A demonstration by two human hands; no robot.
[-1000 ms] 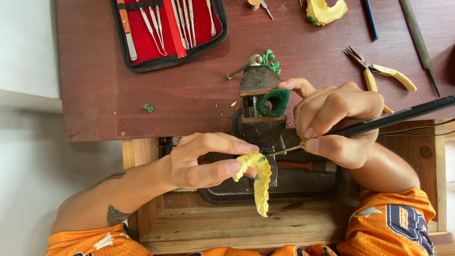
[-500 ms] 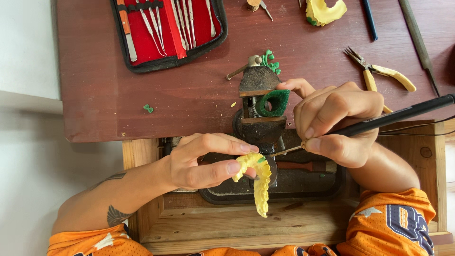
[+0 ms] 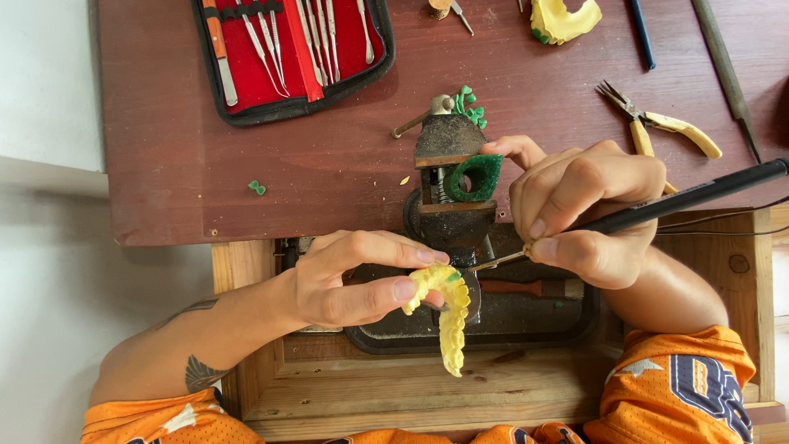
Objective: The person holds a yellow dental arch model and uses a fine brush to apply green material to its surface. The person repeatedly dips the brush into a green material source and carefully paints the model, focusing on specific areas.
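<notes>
My left hand [image 3: 349, 279] pinches a yellow wax piece [image 3: 448, 316] between thumb and fingertips; it is a curved, knobbly strip with a lumpy, scalloped edge, and its lower end hangs free over the wooden frame [image 3: 394, 386] in front of me. My right hand [image 3: 588, 214] is closed around a black pen-shaped tool [image 3: 690, 196] with a thin metal tip [image 3: 493, 261], and that tip meets the top of the wax piece, where I can see a small green spot. A cord trails from the tool toward the right edge.

Just behind the wax sits a small dark metal vise [image 3: 448, 189], rough and grimy, with a glossy green wax ring [image 3: 472, 177] beside its jaws and touching my right index finger. Small green wax bits [image 3: 470, 105] cluster at the top of the vise.

On the reddish-brown worktop [image 3: 329, 164], smooth but scuffed, lies an open black case with red lining [image 3: 292, 53] holding slim steel instruments. Pliers with pale yellow handles [image 3: 662, 123] lie to the right, well apart from a second yellow wax lump [image 3: 563, 20] at the far edge. A tiny green scrap [image 3: 258, 187] lies alone on the left.
</notes>
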